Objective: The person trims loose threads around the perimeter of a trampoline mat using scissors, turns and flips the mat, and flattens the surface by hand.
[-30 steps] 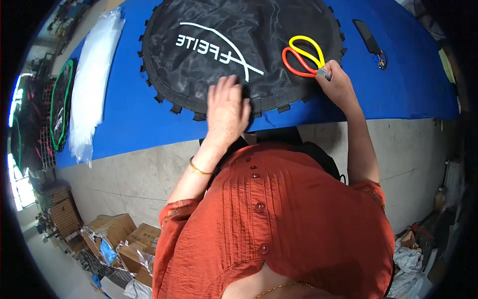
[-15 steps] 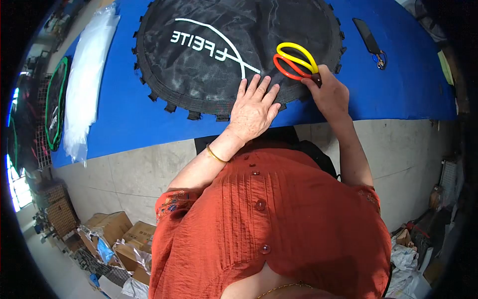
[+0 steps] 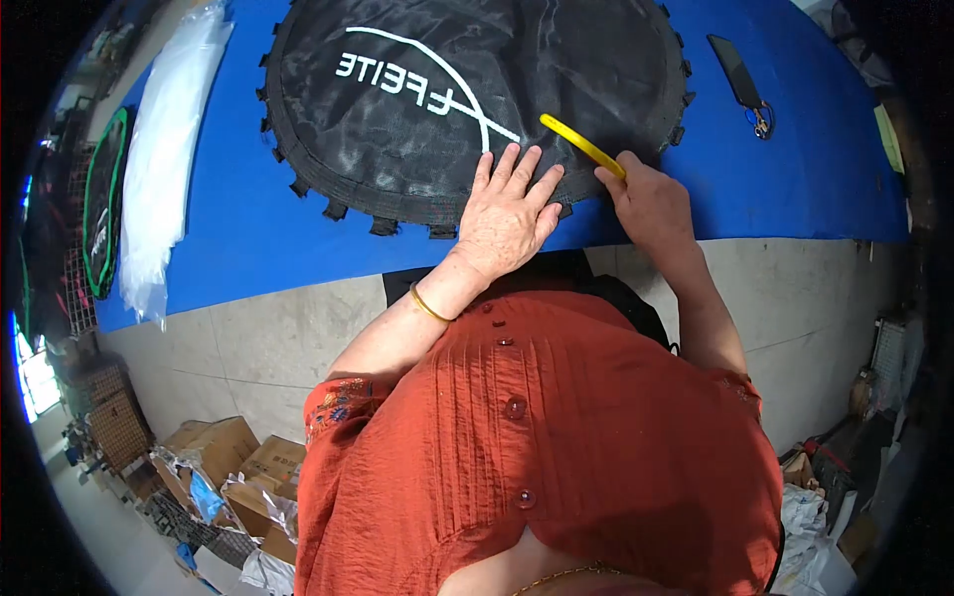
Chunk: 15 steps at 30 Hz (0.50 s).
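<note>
A round black fabric mat [image 3: 596, 89] with short tabs around its rim and white lettering lies on the blue table. My left hand [image 3: 504, 214] rests flat on its near edge, fingers stretched out over the fabric and holding nothing. To the right, my right hand [image 3: 651, 204] is closed around the blade end of a pair of scissors [image 3: 581, 142]. Their yellow handle points up and left above the mat, turned edge-on, so the red handle is out of sight. The blades are hidden in the hand.
Clear plastic bags [image 3: 174, 149] lie at the table's left end, beside a green-edged black mat [image 3: 105, 204]. A dark phone [image 3: 733, 70] with small scissors [image 3: 760, 121] attached lies on the right. Cardboard boxes [image 3: 214, 447] stand on the floor, lower left.
My right hand has turned the scissors, so their loops went from face-on to edge-on and the red one vanished from view. My left hand stays in place on the mat.
</note>
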Tool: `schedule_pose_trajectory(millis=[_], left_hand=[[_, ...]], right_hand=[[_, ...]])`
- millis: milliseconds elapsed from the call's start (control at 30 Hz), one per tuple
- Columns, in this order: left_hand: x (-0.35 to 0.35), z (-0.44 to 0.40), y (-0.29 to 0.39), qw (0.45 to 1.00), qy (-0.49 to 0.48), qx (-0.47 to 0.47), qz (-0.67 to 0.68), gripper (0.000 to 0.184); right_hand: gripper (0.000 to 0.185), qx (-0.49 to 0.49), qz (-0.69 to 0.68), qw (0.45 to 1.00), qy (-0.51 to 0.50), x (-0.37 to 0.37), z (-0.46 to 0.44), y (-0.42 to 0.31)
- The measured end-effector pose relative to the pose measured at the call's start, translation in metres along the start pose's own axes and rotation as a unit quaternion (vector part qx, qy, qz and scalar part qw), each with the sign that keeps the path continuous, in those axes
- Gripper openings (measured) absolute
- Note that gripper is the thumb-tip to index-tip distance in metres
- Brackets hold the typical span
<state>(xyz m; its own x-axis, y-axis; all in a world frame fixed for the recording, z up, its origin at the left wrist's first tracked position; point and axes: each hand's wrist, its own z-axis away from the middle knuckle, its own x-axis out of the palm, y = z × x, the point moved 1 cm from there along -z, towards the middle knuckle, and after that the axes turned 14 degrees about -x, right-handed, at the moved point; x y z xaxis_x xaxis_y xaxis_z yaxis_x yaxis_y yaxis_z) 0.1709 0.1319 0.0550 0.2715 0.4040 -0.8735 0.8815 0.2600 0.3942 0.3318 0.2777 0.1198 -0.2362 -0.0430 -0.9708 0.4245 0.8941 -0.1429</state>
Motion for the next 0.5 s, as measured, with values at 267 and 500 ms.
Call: schedule_pose_trajectory(millis=[267, 500], left_hand=[[-0.002, -0.001, -0.001, 1.0, -0.003, 0.001, 0.0, 0.051], [0.001, 0.0, -0.002, 1.0, 0.018, -0.003, 0.01, 0.051]], right_hand=[[0.031, 0.0, -0.023, 0.999, -0.028, 0.005, 0.01, -0.01], [0.032, 0.027, -0.003, 1.0, -0.015, 0.023, -0.007, 0.0]])
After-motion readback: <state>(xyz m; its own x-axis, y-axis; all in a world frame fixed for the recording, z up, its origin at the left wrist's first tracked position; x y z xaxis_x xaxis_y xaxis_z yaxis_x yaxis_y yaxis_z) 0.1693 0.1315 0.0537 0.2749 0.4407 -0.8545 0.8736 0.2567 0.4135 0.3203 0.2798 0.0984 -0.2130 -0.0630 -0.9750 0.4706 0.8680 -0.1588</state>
